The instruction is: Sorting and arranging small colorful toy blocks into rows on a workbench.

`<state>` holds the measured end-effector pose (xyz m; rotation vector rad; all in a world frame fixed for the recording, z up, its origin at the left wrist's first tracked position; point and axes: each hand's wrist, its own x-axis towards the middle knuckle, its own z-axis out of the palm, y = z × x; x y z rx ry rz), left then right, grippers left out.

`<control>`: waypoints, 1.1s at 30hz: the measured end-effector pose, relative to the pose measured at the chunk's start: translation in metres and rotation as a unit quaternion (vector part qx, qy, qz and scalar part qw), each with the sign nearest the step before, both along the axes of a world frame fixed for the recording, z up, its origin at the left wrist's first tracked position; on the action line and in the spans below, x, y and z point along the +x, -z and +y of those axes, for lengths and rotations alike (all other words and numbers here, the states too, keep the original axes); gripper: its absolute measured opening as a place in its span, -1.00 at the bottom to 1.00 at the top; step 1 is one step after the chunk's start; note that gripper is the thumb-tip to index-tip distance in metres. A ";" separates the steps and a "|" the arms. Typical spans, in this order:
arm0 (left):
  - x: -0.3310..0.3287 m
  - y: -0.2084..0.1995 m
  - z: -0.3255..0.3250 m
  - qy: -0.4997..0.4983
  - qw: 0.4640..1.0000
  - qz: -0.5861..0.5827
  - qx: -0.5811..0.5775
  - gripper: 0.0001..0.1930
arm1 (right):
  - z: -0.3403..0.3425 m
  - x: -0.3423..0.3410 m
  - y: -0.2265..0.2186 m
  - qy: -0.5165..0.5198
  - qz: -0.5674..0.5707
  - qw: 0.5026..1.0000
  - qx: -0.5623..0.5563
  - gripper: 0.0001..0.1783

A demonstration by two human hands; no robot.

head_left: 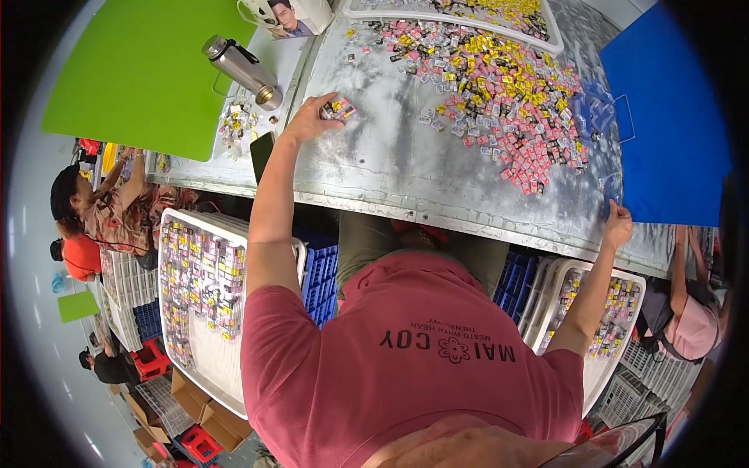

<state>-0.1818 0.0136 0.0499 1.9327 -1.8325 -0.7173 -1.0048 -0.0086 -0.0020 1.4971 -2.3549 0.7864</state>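
On the metal table (351, 171), my left hand (310, 121) curls its thumb and fingers around a small cluster of coloured square pieces (340, 108), pink, yellow and white, resting on the tabletop. My right hand (618, 225) is at the table's right front edge, beside the blue panel. Its fingertips are pinched together, and whatever they hold is too small to make out. Just beyond them lies a bit of clear bluish plastic (608, 184). A wide spread of similar small pieces (499, 93), pink, yellow, black and clear, covers the table's far right part.
A white tray (452, 19) of pieces stands at the back. At left are a steel thermos (238, 64), a dark phone (262, 154) and a green panel (148, 70); at right, a blue panel (671, 117). Filled trays (207, 374) (605, 374) flank me. People (109, 191) work nearby.
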 end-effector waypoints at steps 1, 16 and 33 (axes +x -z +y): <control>-0.002 -0.002 -0.002 0.002 1.000 0.007 0.018 -0.12 | 0.003 -0.001 0.000 0.005 -0.001 1.000 0.004 -0.61; 0.016 0.012 -0.018 -0.001 0.993 0.084 0.081 -0.23 | 0.063 0.215 -0.085 -0.365 -0.130 0.917 -0.097 -0.91; -0.178 0.033 -0.012 0.081 0.975 0.020 -0.207 -0.56 | 0.090 0.353 -0.032 -0.654 -0.069 0.754 -0.008 -0.79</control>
